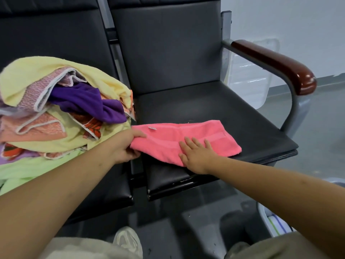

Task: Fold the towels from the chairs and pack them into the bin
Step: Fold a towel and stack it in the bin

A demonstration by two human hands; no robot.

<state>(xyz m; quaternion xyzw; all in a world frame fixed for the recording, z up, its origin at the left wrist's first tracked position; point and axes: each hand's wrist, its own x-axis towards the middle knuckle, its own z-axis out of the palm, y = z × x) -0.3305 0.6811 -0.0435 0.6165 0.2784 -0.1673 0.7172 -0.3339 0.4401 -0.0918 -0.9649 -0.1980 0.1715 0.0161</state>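
1. Beige trousers [89, 247] and a pale shoe [128, 242] are lowest, with the bin [265, 215] at far right.
2. Of the hands, the right hand [196, 152] lies flat, fingers straight, pressing the folded pink towel [168, 139] near the right seat's [224, 105] front edge.
3. The left hand [127, 144] pinches that towel's left end.
4. Heaped towels [56, 109] cover the left seat [112, 189].

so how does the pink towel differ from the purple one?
The pink towel lies flattened in a long folded strip, alone on the right chair seat. The purple towel is crumpled and partly buried in the mixed heap on the left chair. The pink towel is being handled: the left hand pinches its end and the right hand presses flat on it. The purple towel is untouched. Both sit on chairs, not yet packed.
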